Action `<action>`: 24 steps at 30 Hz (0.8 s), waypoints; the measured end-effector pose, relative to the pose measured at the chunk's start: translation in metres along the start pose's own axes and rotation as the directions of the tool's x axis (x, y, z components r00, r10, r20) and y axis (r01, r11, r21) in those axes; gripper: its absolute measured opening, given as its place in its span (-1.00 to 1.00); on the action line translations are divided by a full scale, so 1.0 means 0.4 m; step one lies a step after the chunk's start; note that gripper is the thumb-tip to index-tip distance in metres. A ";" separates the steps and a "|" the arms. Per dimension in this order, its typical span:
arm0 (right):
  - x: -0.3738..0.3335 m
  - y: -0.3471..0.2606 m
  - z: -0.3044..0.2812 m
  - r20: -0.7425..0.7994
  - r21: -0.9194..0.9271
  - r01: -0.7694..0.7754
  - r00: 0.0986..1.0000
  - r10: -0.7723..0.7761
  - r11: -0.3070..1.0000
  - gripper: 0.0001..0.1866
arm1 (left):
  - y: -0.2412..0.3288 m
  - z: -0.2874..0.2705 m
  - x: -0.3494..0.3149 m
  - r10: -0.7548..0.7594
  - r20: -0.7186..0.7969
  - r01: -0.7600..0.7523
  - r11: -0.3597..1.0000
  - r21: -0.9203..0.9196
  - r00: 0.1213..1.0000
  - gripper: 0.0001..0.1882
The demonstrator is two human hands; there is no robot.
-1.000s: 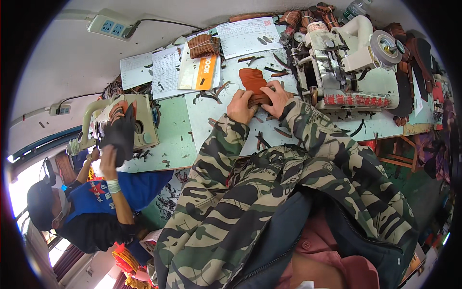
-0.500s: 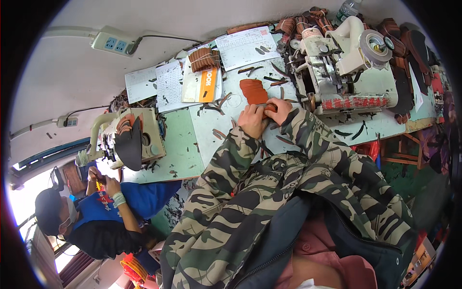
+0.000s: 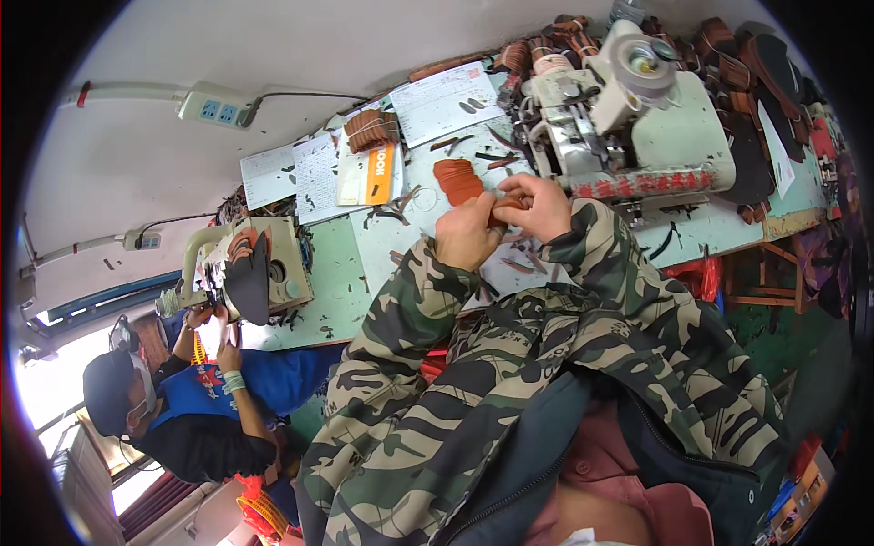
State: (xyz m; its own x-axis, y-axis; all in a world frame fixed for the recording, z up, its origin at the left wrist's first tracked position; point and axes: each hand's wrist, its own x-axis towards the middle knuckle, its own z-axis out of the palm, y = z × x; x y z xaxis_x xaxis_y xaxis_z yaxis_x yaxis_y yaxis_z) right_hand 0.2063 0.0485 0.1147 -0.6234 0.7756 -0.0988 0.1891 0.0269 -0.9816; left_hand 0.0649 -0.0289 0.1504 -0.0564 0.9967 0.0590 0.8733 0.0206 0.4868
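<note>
My left hand [image 3: 466,235] and my right hand [image 3: 539,209] meet over the worktable, fingers closed around a small rust-brown piece [image 3: 507,204], flat and leather-like. Fingers cover most of it, so its full shape is hidden. Just beyond my left hand lies a fanned stack of thin rust-brown pieces [image 3: 457,182], its near end close to my fingers. Dark trimmed scraps [image 3: 517,266] are strewn on the white tabletop around and below both hands.
A cream sewing-type machine [image 3: 628,136] stands to the right; another machine [image 3: 264,268] is at the left, where a co-worker [image 3: 209,391] handles a piece. Written sheets [image 3: 446,102], a tied brown bundle [image 3: 371,130] and an orange-and-white booklet [image 3: 366,175] lie at the back.
My hands have shifted slightly, the right one lifting with its fingers more raised around the piece. The view has turned a little. The co-worker's hands have moved up to the left machine.
</note>
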 end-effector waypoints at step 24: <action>-0.218 -0.041 -0.635 -0.121 0.214 -0.001 0.992 0.028 0.977 -0.76 | 0.623 0.233 0.196 -0.338 0.298 0.390 0.248 -0.887 0.893 -0.56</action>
State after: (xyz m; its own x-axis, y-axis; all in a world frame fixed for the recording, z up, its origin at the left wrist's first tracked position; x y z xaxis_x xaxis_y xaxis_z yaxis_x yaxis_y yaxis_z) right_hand 0.4501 0.1405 0.1811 -0.5220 0.8464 -0.1054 0.0227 -0.1097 -0.9937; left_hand 0.3230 0.0619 0.1952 -0.2014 0.9062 -0.3718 -0.2351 0.3237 0.9165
